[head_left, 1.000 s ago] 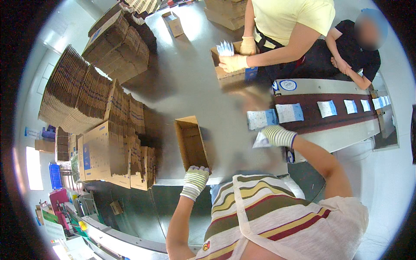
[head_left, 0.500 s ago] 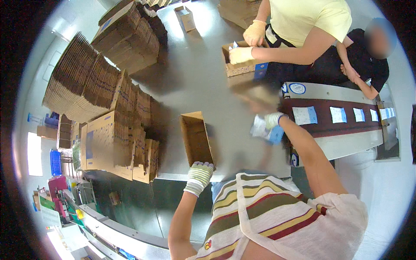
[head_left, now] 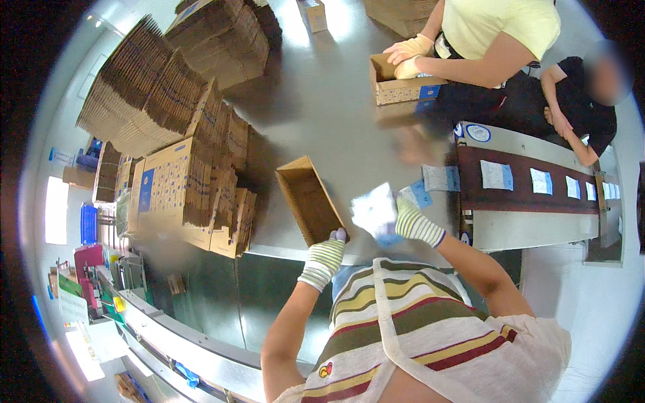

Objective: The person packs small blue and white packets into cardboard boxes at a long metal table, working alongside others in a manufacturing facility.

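An open, tall-sided cardboard carton (head_left: 300,201) stands on the grey table, its inside bare where it shows. My left hand (head_left: 322,260), in a striped knit glove, grips the carton's near edge. To the right of the carton, my gloved right hand (head_left: 418,223) holds a white and blue packet (head_left: 373,209) above the table, its fingers partly hidden by the packet. Just beyond that hand, a blue-ended packet (head_left: 416,193) shows in part. Another white and blue packet (head_left: 440,178) lies at the near end of the conveyor.
A conveyor belt (head_left: 473,195) at the right carries several spaced packets. Stacks of flattened cartons (head_left: 161,174) crowd the left. Across the table a co-worker's gloved hands (head_left: 411,59) reach into another carton (head_left: 403,93). A person in black (head_left: 571,107) is beside the conveyor.
My right hand has brought the packet left, toward the carton. The carton's near end has shifted slightly right, with my left hand still on it. The co-worker's hands have moved within their carton.
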{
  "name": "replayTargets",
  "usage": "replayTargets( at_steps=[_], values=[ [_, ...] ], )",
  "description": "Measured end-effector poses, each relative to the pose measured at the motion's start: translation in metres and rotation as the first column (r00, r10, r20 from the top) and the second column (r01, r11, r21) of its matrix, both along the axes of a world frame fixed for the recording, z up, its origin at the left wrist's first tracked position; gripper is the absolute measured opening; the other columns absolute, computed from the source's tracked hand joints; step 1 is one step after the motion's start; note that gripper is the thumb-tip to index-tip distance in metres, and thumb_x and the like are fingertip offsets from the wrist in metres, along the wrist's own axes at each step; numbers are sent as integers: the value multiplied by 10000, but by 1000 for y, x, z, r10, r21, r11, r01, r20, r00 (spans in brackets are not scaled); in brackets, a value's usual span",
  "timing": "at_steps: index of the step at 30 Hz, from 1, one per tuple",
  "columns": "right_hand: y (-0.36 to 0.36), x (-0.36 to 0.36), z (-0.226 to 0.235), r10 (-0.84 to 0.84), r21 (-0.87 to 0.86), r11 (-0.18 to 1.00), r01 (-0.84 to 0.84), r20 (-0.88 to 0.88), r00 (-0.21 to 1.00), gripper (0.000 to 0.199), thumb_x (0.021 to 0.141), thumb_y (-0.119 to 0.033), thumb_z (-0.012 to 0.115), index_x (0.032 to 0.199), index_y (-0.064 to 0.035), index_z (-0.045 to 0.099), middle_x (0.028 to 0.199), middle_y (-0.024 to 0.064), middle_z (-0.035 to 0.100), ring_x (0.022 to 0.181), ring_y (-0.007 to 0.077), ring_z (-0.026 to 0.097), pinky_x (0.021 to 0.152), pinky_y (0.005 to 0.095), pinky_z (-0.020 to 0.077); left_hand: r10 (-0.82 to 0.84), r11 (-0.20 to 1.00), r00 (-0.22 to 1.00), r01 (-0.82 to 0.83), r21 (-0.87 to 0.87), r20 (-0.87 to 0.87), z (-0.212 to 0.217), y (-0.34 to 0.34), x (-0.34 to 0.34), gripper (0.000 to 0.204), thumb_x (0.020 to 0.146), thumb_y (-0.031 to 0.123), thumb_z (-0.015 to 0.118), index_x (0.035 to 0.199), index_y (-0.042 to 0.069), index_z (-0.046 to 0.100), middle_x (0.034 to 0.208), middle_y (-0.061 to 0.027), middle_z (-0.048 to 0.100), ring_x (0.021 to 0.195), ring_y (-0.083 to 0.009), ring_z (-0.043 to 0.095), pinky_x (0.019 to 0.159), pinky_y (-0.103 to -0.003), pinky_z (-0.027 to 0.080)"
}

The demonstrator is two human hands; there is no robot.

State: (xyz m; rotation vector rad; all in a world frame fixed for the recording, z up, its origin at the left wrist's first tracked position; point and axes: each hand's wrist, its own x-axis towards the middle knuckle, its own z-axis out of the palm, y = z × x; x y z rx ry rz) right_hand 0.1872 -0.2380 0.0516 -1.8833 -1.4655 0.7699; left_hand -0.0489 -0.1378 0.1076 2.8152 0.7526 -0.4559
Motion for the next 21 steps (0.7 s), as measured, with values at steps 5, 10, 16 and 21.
replayTargets(
  at_steps=[5, 10, 16, 21],
  values=[
    [64, -58, 118, 285, 388, 921, -43, -593, 753, 658, 662, -304, 765, 1186, -10, 497, 1098, 131, 593, 994, 203, 562, 870, 334, 452, 106, 994, 992, -103, -37, 73, -9, -20, 13, 271, 871, 126, 405, 1096, 15, 508, 1047, -204, 582, 958, -322, 588, 761, -413, 486],
    [79, -85, 44, 339, 151, 938, -313, -193, 921, 524, 653, -283, 727, 1092, -54, 554, 1109, 170, 572, 1044, 299, 544, 923, 399, 420, 56, 982, 986, -83, -170, -157, -18, -24, 6, 265, 842, 148, 448, 1022, 36, 607, 890, -171, 651, 771, -299, 648, 694, -414, 515],
    [82, -86, 14, 318, -84, 947, -310, 389, 865, 584, 595, -313, 737, 1100, -92, 543, 1163, 131, 542, 1164, 298, 451, 1060, 492, 200, -17, 998, 838, -22, 65, 545, 57, -10, -20, 199, 766, 121, 613, 957, 68, 592, 834, -147, 624, 716, -303, 621, 613, -398, 499],
    [79, -89, 58, 474, -178, 876, -448, 490, 731, 711, 578, -396, 750, 1164, -71, 513, 1254, 150, 488, 1209, 305, 414, 1098, 496, 128, 309, 943, 879, -235, -234, 364, 29, 79, 22, 160, 823, 98, 495, 941, 41, 587, 923, -207, 614, 853, -370, 593, 746, -448, 472]
  ],
)
